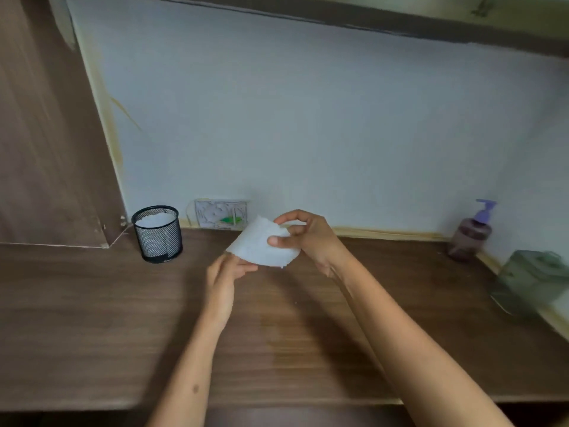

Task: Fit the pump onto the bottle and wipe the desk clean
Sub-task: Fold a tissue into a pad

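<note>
A white paper tissue is held above the brown wooden desk, near the back wall. My right hand pinches its right side between thumb and fingers. My left hand grips its lower left corner from below. At the far right of the desk stands a dark translucent bottle with a purple pump sitting on top of it.
A black mesh cup with white tissue inside stands at the back left. A wall socket sits behind the hands. A greenish box lies at the right edge. A wooden side panel rises on the left.
</note>
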Demonstrator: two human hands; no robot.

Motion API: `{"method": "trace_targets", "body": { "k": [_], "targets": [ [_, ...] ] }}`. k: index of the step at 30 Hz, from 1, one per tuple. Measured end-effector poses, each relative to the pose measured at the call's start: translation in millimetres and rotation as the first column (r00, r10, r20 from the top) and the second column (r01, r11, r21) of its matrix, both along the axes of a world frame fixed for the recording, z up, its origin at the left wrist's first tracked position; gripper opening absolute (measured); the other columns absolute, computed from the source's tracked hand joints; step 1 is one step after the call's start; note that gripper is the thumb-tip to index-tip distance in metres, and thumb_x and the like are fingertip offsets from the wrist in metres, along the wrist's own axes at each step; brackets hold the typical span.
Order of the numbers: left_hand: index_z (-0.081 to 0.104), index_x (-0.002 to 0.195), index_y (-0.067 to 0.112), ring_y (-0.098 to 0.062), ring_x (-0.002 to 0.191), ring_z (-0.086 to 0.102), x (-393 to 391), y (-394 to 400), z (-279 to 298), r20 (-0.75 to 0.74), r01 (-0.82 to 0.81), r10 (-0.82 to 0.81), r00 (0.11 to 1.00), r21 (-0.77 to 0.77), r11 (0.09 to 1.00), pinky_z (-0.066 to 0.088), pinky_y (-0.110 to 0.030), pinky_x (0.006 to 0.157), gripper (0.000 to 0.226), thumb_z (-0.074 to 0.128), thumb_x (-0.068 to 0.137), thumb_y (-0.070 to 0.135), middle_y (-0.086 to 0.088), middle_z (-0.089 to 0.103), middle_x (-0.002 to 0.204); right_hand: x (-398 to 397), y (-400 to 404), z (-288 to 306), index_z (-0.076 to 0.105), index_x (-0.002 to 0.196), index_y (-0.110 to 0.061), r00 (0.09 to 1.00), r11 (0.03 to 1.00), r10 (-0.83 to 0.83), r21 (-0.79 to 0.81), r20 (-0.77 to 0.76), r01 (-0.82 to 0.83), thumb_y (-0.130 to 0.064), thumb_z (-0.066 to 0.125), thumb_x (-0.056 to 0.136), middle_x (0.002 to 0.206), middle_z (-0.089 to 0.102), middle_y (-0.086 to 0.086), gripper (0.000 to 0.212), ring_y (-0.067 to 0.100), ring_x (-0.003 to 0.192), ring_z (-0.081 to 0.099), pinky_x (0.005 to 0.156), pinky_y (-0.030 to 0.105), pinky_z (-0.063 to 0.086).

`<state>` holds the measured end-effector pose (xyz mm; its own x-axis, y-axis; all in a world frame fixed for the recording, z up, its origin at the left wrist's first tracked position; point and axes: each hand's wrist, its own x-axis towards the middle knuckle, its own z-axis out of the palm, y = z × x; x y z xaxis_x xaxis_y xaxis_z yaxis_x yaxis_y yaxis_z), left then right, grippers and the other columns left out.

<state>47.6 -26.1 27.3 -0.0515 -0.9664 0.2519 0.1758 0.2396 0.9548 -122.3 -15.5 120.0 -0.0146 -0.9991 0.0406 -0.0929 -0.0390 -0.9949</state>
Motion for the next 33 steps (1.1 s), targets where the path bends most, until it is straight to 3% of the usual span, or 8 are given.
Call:
{"method": "trace_targets", "body": {
  "k": [3,6,10,13,17,24,30,33],
  "targets": [
    [0.062,0.115,0.019,-0.016,0.079,0.07,-10.6,17.9,8.7,-0.23,0.135,-0.106,0.967,0.114,0.984,0.054,-0.033,0.08,0.053,0.045,0.088,0.062,-0.002,0.075,0.094,-14.7,23.8,-8.3,0.066,0.094,-0.01,0.999,0.998,-0.053,0.014,-0.002,0.053,-0.003,0.085,0.066,0.084,0.071,0.011,0.034,0.021,0.077,0.07,0.064,0.028,0.057],
    [0.062,0.121,0.013,-0.024,0.096,0.069,-16.8,30.6,13.0,-0.27,0.211,-0.17,0.948,0.133,0.968,0.051,-0.038,0.089,0.066,0.031,0.091,0.062,-0.009,0.072,0.109,-28.4,43.6,-14.5,0.066,0.096,-0.007,0.994,0.994,-0.106,0.009,-0.004,0.106,-0.004,0.086,0.066,0.084,0.071,0.01,0.036,0.022,0.08,0.071,0.066,0.029,0.059],
    [0.07,0.106,0.009,-0.021,0.091,0.069,-23.4,44.3,19.9,-0.171,0.12,-0.106,0.98,0.071,0.99,0.055,-0.027,0.079,0.031,0.066,0.088,0.034,-0.009,0.074,0.098,-41.2,63.0,-20.8,0.069,0.105,-0.008,0.993,0.993,-0.119,-0.001,-0.006,0.119,-0.006,0.084,0.069,0.078,0.07,0.012,0.039,0.023,0.077,0.072,0.068,0.028,0.057],
    [0.074,0.093,0.009,-0.017,0.081,0.068,-25.6,49.8,22.7,-0.098,0.074,-0.069,0.993,0.049,0.996,0.054,-0.026,0.077,0.015,0.07,0.083,0.02,-0.009,0.075,0.089,-48.5,74.4,-25.0,0.07,0.108,-0.008,0.992,0.992,-0.123,-0.021,0.027,0.124,-0.004,0.08,0.074,0.081,0.07,0.018,0.035,0.021,0.072,0.071,0.063,0.025,0.055],
    [0.07,0.07,0.0,-0.014,0.071,0.066,-27.2,53.3,25.3,-0.019,0.017,-0.016,1.0,0.029,0.999,0.052,-0.027,0.078,0.018,0.076,0.078,0.016,-0.007,0.071,0.069,-55.7,85.5,-31.5,0.069,0.111,-0.005,0.991,0.993,-0.116,-0.023,0.064,0.118,-0.001,0.076,0.078,0.072,0.073,0.008,0.034,0.017,0.071,0.072,0.061,0.023,0.055],
    [0.067,0.064,0.001,-0.007,0.059,0.06,-34.7,64.0,33.8,0.022,0.021,-0.02,1.0,-0.037,0.999,0.048,-0.014,0.061,0.018,0.081,0.072,0.008,-0.001,0.066,0.058,-64.3,98.3,-37.4,0.07,0.104,-0.002,0.984,0.986,-0.158,-0.046,0.081,0.162,0.002,0.079,0.074,0.062,0.07,0.003,0.032,0.016,0.066,0.071,0.06,0.02,0.053],
    [0.068,0.066,-0.003,-0.008,0.056,0.06,-41.1,71.2,34.5,0.048,0.004,-0.002,0.999,-0.053,0.999,0.048,-0.014,0.06,0.021,0.083,0.069,0.01,-0.001,0.066,0.056,-64.6,102.5,-40.5,0.071,0.095,-0.004,0.974,0.975,-0.212,-0.048,0.076,0.216,0.001,0.083,0.069,0.077,0.071,0.014,0.029,0.018,0.069,0.071,0.06,0.023,0.055],
    [0.067,0.066,-0.002,-0.008,0.054,0.06,-42.9,72.3,34.9,0.07,-0.025,0.031,0.997,-0.086,0.996,0.048,-0.016,0.059,0.019,0.083,0.069,0.009,0.0,0.066,0.055,-63.6,100.4,-45.9,0.072,0.096,-0.007,0.964,0.961,-0.266,-0.088,-0.016,0.263,-0.006,0.085,0.067,0.093,0.069,0.012,0.032,0.018,0.082,0.067,0.07,0.029,0.056]
  ]
}}
